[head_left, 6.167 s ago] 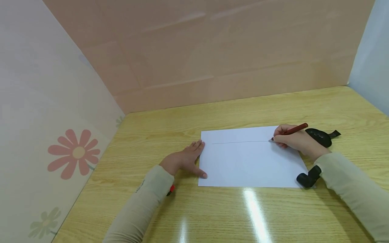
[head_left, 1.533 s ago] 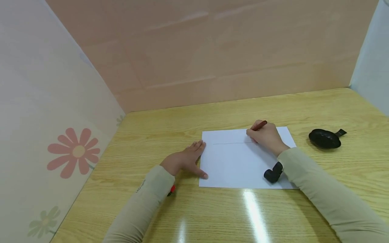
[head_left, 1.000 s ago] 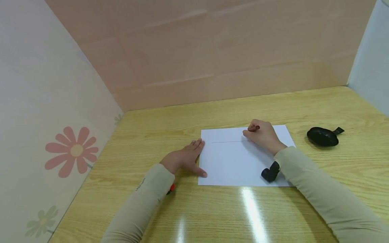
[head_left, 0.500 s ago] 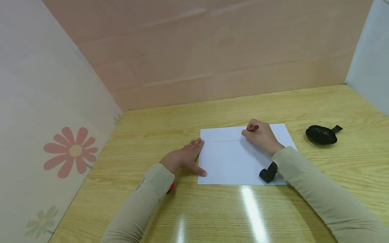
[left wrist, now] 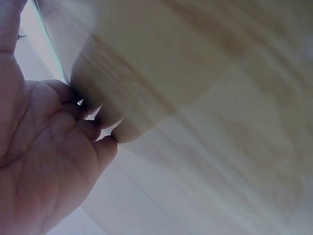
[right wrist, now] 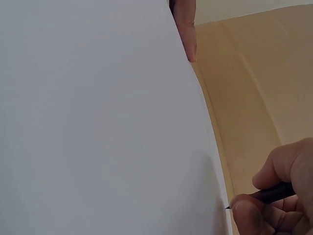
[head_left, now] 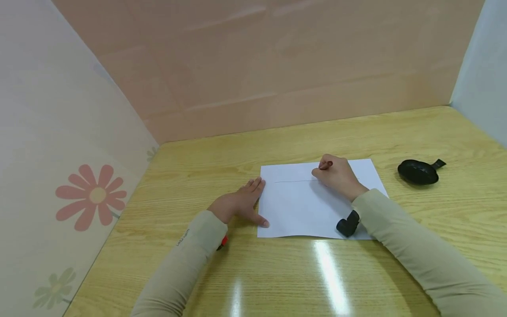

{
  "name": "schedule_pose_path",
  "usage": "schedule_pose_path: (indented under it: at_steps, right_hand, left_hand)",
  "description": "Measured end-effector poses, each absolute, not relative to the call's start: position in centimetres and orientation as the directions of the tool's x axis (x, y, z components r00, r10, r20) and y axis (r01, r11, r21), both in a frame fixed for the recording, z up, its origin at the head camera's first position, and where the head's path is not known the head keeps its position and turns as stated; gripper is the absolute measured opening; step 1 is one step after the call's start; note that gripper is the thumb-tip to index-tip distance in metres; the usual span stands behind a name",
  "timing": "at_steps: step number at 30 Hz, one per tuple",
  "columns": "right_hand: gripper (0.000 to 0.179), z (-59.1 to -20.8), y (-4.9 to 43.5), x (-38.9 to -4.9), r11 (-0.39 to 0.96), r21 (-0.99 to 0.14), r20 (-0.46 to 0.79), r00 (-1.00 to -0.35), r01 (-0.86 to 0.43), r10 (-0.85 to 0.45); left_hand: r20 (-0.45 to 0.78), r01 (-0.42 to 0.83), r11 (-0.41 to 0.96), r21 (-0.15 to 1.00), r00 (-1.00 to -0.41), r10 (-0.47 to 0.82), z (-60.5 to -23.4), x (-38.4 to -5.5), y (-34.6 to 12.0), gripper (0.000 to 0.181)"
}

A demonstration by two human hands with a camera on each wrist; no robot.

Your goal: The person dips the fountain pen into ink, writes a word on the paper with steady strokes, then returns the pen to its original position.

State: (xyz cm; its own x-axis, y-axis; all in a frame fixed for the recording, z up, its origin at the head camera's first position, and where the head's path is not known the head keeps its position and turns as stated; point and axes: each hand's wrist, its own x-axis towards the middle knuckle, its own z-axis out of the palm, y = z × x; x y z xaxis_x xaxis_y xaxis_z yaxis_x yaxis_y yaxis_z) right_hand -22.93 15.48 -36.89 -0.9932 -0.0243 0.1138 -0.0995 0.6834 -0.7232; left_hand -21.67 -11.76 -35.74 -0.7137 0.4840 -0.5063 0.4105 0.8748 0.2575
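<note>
A white sheet of paper (head_left: 293,211) lies on the wooden table. My left hand (head_left: 245,203) rests at its left edge, fingers stretched out, the thumb on the near left corner. My right hand (head_left: 339,178) pinches a dark red pen (head_left: 326,165) over the upper middle of the sheet. A thin dark line (head_left: 293,181) runs across the paper's upper part; the hand covers part of it. In the right wrist view, the pen's tip touches or nearly touches the paper near its edge. The left wrist view shows the left palm (left wrist: 54,142) and bent-looking fingertips against the table.
A black oval object (head_left: 417,172) with a short tab lies on the table right of the paper. A black wrist-worn device (head_left: 348,225) sits below the right cuff, above the sheet. Something small and red (head_left: 224,241) shows at the left cuff. Walls border the table.
Since the earliest frame my right hand has moved left with the pen, from the line's right end to its middle. The paper's near edge now bulges slightly. The left hand stays put.
</note>
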Motion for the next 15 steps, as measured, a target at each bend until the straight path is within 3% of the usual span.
schedule_pose_path:
  at_steps: [15]
  right_hand:
    - [0.011, -36.73, 14.79, -22.40, 0.695, -0.715, 0.083, -0.996, -0.084, -0.034]
  left_hand:
    - [-0.512, 0.391, 0.881, 0.267, -0.717, 0.474, -35.72, -21.61, -11.84, 0.118]
